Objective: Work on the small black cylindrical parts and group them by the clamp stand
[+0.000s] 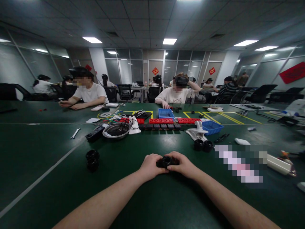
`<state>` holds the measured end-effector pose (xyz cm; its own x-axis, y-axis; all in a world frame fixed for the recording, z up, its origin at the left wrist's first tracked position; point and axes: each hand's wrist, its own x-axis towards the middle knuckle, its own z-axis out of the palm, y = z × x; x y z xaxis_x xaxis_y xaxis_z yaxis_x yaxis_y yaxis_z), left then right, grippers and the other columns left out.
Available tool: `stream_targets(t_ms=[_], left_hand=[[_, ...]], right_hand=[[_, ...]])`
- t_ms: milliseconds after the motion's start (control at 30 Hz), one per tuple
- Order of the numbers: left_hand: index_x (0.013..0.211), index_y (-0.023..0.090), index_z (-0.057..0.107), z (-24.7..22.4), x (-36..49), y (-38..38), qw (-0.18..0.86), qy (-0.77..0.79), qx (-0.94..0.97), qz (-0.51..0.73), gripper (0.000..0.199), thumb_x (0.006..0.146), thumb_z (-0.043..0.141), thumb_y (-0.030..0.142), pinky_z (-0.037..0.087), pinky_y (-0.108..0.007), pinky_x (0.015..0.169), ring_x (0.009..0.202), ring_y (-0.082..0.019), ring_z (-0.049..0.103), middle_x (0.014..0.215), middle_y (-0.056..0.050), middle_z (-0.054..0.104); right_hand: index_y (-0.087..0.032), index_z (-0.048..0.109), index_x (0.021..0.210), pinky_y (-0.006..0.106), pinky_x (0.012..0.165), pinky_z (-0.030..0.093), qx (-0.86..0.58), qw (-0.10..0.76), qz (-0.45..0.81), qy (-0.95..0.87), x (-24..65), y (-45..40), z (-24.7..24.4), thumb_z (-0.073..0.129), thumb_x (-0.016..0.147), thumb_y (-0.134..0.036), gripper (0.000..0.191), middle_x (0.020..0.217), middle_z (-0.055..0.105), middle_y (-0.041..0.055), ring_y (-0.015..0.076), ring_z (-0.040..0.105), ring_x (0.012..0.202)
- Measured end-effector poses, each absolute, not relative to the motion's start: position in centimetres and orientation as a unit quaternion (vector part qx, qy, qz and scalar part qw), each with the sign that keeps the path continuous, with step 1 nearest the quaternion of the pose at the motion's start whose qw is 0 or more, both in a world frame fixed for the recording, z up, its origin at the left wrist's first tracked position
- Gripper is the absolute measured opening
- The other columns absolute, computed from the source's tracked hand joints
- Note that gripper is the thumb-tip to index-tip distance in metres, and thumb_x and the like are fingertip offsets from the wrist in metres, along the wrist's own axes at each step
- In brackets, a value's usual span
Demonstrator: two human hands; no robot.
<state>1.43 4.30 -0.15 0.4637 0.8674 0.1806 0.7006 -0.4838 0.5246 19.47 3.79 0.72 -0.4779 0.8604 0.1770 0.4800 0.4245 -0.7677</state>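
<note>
Between my hands, just above or on the green table, is a black round part [167,161] with a hole in its top; its exact kind is not clear. My left hand [152,166] grips its left side, fingers curled around it. From the right, my right hand [183,165] holds it too, with the thumb at its front. Fingers cover much of the part's sides. Two similar black round parts [92,156] stand close together at the left. Another pair of black round parts [203,145] sits to the right, in front of a white clip stand [198,131].
A metal bowl [111,135], red socket strips [162,121], a blue bin [212,128] and another blue tray [166,113] line the table's middle. A wrench [75,133] lies at left, a cream-coloured cylinder [278,164] at right. Two people sit opposite.
</note>
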Motion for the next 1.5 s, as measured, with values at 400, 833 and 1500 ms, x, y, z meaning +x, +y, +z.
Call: stream_targets(t_ms=[400,833,1500], left_hand=[[0.086,0.021,0.058,-0.3,1.6,4.3,0.169,0.463,0.847,0.201,0.039,0.057,0.059,0.048,0.035,-0.028,0.065,0.079,-0.021,0.051,0.082,-0.002,0.059],[0.080,0.019,0.057,-0.2,2.2,3.5,0.161,0.485,0.832,0.217,0.035,0.057,0.059,0.044,0.037,-0.028,0.067,0.077,-0.020,0.051,0.077,-0.002,0.056],[0.105,0.023,0.047,1.0,1.0,3.3,0.199,0.463,0.845,0.180,0.075,0.042,0.062,0.060,0.034,-0.034,0.078,0.093,-0.026,0.044,0.100,-0.005,0.050]], right_hand=[[-0.017,0.045,0.106,0.033,0.077,0.037,-0.455,0.270,0.209,-0.823,18.5,2.7,1.1,0.063,0.056,-0.044,0.059,0.098,0.048,0.0074,0.0211,0.046,0.089],[-0.019,0.054,0.093,0.030,0.075,0.038,-0.431,0.301,0.289,-0.800,18.8,3.2,1.1,0.064,0.058,-0.026,0.037,0.091,0.052,0.0030,0.0171,0.049,0.084],[-0.019,0.037,0.109,0.024,0.062,0.038,-0.396,0.278,0.451,-0.750,21.2,3.9,0.6,0.066,0.054,-0.038,0.065,0.097,0.042,0.0028,0.0111,0.044,0.072]])
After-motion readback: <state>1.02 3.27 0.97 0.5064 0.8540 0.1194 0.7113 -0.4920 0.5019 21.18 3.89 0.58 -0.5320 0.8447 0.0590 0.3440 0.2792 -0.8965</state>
